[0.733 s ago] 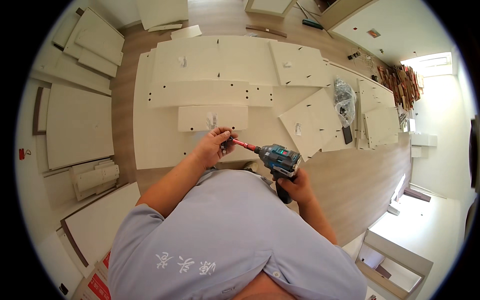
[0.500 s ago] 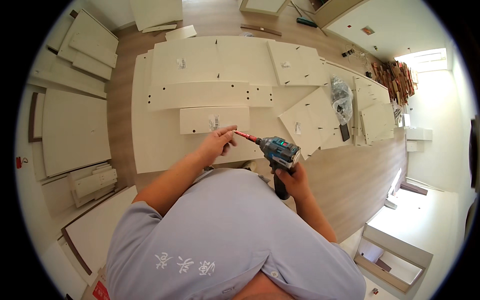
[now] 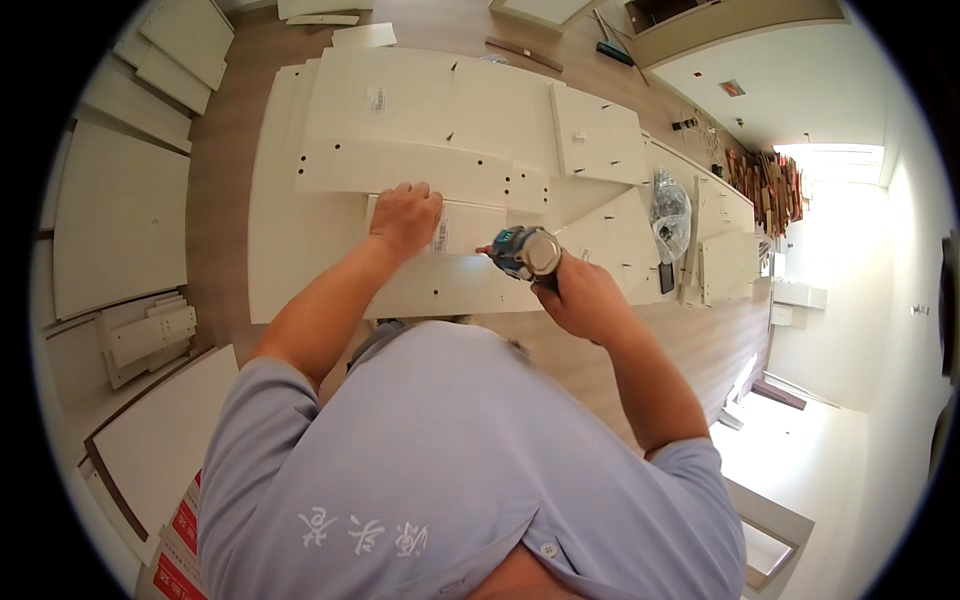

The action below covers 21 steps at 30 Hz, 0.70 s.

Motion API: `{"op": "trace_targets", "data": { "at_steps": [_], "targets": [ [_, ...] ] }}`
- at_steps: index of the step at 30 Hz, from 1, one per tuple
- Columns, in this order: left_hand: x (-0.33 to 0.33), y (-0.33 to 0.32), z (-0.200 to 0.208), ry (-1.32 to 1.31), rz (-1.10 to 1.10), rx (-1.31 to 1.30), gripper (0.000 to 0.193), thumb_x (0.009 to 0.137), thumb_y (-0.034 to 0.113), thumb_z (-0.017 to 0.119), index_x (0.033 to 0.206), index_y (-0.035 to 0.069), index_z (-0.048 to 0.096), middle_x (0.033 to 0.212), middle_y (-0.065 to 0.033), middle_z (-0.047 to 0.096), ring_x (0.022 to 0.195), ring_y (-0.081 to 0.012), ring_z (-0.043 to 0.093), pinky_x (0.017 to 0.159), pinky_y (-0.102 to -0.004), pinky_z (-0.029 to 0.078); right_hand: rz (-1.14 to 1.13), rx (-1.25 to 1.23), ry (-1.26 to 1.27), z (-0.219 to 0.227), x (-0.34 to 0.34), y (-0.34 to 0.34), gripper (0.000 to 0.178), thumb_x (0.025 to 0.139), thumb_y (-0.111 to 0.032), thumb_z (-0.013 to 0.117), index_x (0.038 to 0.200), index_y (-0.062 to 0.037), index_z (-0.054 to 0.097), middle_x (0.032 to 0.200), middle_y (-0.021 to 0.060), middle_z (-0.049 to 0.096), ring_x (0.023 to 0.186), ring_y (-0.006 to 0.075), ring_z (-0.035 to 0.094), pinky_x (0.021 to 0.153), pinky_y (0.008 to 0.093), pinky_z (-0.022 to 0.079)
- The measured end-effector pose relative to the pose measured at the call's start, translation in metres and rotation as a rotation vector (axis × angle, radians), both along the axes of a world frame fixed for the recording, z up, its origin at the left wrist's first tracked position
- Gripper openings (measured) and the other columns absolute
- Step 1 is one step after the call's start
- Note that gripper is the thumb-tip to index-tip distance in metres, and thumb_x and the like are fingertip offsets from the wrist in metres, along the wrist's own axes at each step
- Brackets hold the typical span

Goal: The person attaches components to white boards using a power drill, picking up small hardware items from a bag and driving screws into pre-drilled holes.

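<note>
Head view, looking straight down over the person's pale blue shirt [image 3: 440,470] to a wooden floor [image 3: 690,350] covered with white furniture panels.

Left hand [image 3: 405,215]: palm down, fingers together and slightly curled, pressed flat on the small white panel [image 3: 470,232] that lies on top of the larger boards. The fingertips reach the panel's far edge, where it meets a long white board with drilled holes [image 3: 420,165]. It pinches nothing.

Right hand [image 3: 580,295]: wrapped tight round the grip of a cordless driver [image 3: 525,252], teal and grey. The tool points left, toward the left hand, its nose low over the small white panel, just right of a printed sticker [image 3: 439,236]. A bit of red shows at the tip; whether it touches the panel cannot be told.

Around: a square white panel [image 3: 598,135] beyond the driver, with small fittings standing on it. A clear plastic bag [image 3: 670,212] lies to the right on another board, a dark flat object [image 3: 666,277] just below it. More white panels are stacked at the left [image 3: 120,215], a slatted piece [image 3: 150,335] lies near them. A red and white carton [image 3: 180,545] sits at the lower left, beside the person's shoulder.
</note>
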State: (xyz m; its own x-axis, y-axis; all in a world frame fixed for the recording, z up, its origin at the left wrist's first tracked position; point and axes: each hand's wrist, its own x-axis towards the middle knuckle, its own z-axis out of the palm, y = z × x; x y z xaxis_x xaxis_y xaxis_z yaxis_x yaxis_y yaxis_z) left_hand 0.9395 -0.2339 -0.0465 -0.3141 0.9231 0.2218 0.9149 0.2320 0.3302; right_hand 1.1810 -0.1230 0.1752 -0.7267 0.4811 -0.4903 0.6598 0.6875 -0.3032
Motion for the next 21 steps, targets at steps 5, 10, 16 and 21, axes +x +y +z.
{"op": "trace_targets", "data": {
  "at_steps": [5, 10, 16, 21],
  "targets": [
    [-0.001, -0.002, -0.003, -0.034, 0.034, 0.074, 0.011, 0.094, 0.023, 0.069, 0.086, 0.014, 0.069, 0.090, -0.0043, 0.065, 0.090, -0.0269, 0.067, 0.076, -0.0457, 0.055, 0.004, -0.024, -0.084, 0.009, -0.019, 0.011, 0.037, 0.099, -0.027, 0.067, 0.120, 0.0021, 0.056, 0.105, 0.0254, 0.073, 0.102, 0.0466, 0.068, 0.088, 0.0535, 0.054],
    [-0.002, -0.002, -0.003, -0.034, 0.028, 0.039, 0.011, 0.093, 0.024, 0.069, 0.087, 0.014, 0.070, 0.092, -0.0034, 0.066, 0.091, -0.0260, 0.068, 0.077, -0.0447, 0.055, 0.000, 0.008, -0.018, -0.002, -0.001, 0.004, 0.035, 0.100, -0.027, 0.067, 0.117, 0.0014, 0.055, 0.108, 0.0252, 0.073, 0.103, 0.0468, 0.068, 0.089, 0.0536, 0.054],
    [-0.001, 0.001, -0.005, 0.001, 0.037, 0.024, 0.013, 0.095, 0.025, 0.068, 0.088, 0.014, 0.069, 0.091, -0.0032, 0.066, 0.091, -0.0259, 0.068, 0.076, -0.0444, 0.056, 0.058, 0.012, -0.041, -0.002, -0.005, 0.006, 0.039, 0.100, -0.028, 0.067, 0.122, 0.0024, 0.056, 0.107, 0.0259, 0.073, 0.104, 0.0467, 0.068, 0.088, 0.0535, 0.053],
    [-0.006, -0.001, -0.004, -0.016, 0.054, 0.052, 0.019, 0.097, 0.025, 0.067, 0.112, 0.014, 0.070, 0.093, -0.0054, 0.066, 0.089, -0.0268, 0.067, 0.078, -0.0444, 0.055, -0.064, -0.077, 0.025, 0.018, -0.003, 0.014, 0.038, 0.097, -0.027, 0.071, 0.120, 0.0017, 0.059, 0.104, 0.0242, 0.073, 0.100, 0.0443, 0.068, 0.087, 0.0501, 0.054]
  ]
}}
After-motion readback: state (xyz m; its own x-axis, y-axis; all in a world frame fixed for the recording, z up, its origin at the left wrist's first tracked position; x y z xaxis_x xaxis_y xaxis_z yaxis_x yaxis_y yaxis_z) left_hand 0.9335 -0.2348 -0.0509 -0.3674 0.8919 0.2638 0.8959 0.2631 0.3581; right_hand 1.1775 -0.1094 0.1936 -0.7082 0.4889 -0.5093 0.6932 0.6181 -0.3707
